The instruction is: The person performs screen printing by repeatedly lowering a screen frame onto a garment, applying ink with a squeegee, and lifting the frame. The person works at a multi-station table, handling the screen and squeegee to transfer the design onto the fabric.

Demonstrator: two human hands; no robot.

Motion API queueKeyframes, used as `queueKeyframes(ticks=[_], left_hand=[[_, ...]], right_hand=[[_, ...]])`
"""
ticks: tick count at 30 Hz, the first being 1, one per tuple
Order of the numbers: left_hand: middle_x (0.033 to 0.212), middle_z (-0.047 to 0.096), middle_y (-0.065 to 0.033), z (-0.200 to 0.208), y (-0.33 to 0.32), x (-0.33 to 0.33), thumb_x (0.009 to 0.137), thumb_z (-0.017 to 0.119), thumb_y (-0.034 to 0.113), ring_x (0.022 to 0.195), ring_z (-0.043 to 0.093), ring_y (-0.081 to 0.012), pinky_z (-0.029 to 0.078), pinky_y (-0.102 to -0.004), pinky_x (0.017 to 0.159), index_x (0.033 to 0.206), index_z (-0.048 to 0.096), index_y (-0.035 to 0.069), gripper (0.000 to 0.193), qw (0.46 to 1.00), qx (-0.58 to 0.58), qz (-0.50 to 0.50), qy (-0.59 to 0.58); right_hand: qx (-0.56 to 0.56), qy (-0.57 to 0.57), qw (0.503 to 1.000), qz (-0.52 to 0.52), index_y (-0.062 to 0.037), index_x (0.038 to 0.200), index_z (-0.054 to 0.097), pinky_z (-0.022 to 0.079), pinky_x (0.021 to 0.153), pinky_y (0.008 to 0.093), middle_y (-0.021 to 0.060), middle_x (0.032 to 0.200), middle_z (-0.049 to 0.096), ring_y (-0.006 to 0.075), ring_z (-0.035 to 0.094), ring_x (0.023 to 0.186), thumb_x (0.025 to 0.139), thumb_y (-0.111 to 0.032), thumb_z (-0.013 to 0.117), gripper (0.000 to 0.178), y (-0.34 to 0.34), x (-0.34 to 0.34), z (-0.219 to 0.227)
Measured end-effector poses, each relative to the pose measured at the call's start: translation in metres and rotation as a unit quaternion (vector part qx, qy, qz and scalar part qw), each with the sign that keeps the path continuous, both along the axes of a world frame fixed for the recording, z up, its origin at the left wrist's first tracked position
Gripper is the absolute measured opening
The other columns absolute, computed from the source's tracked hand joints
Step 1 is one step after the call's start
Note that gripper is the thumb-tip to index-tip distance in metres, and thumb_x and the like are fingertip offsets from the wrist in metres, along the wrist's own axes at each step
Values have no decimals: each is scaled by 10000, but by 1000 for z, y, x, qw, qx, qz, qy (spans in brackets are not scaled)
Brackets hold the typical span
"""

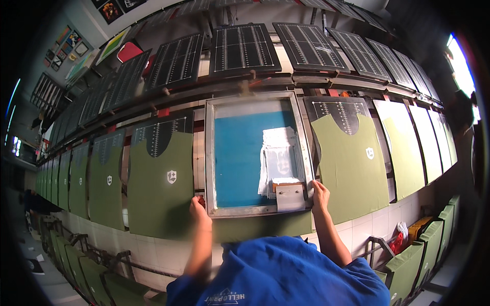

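Note:
A metal-framed printing screen (210,153) with blue mesh lies over a green shirt panel (263,227) in front of me. White ink (278,137) covers the right part of its mesh, around a shield-shaped mark. A squeegee (290,198) with a metal holder rests at the screen's near right corner, its blade edge white with ink. My left hand (201,211) is closed at the frame's near left edge, its fingertips partly hidden. On the frame's right side, beside the squeegee, my right hand (320,195) is closed with the thumb side up.
Green shirt panels (158,188) with white shield prints lie on boards to the left; another printed panel (352,168) is on the right. Behind a metal rail (178,94) stands a row of black marked boards (245,48). More green-covered boards (406,265) line the lower right.

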State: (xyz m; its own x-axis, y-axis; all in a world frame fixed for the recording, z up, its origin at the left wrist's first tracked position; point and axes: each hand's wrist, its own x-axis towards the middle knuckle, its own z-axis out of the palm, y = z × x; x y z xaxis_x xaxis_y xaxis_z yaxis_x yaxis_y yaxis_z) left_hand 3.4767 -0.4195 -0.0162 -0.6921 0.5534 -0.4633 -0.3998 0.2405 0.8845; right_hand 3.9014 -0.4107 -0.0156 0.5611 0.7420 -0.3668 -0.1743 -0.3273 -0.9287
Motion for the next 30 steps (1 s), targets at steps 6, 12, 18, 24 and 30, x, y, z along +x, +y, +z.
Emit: queueKeyframes(ticks=[6, 12, 18, 24, 30], left_hand=[[849, 634, -67, 7, 8, 12, 918, 540, 332, 796, 582, -190, 469, -343, 741, 884, 645, -21, 370, 997, -22, -27, 62], [837, 619, -106, -18, 6, -7, 938, 559, 262, 803, 582, -213, 468, -377, 774, 933, 627, -5, 276, 950, -19, -126, 284], [883, 645, -101, 38, -6, 48, 959, 554, 145, 803, 610, -197, 498, -334, 741, 984, 616, 15, 146, 868, 118, -266, 401], [916, 662, -88, 50, -42, 140, 994, 558, 241, 785, 656, -177, 549, -318, 700, 994, 625, 44, 208, 750, -55, -626, -207], [940, 665, -91, 10, -46, 192, 1010, 542, 348, 864, 661, -215, 552, -364, 798, 1002, 605, 34, 320, 721, -135, -492, -470]], right_hand=[[10, -19, 1000, -10, 32, 1043, 727, 451, 751, 249, 29, 900, 697, 108, 593, 816, 889, -239, 711, 311, -3, 2, -11], [44, -17, 999, 6, 49, 1095, 688, 463, 834, 264, 68, 971, 701, 136, 621, 905, 894, -248, 711, 359, 4, -4, -10], [98, -437, 879, 165, -15, 1244, 603, 432, 1000, 403, 172, 1192, 609, 337, 551, 1144, 851, -299, 729, 501, -37, -34, 56], [80, -596, 669, 435, -34, 1302, 550, 411, 1050, 431, 133, 1292, 577, 322, 518, 1205, 741, -120, 727, 594, -54, -47, 76], [14, -573, 628, 526, -5, 1112, 612, 475, 946, 403, 134, 1096, 622, 310, 571, 1084, 678, -51, 659, 439, -26, -50, 99]])
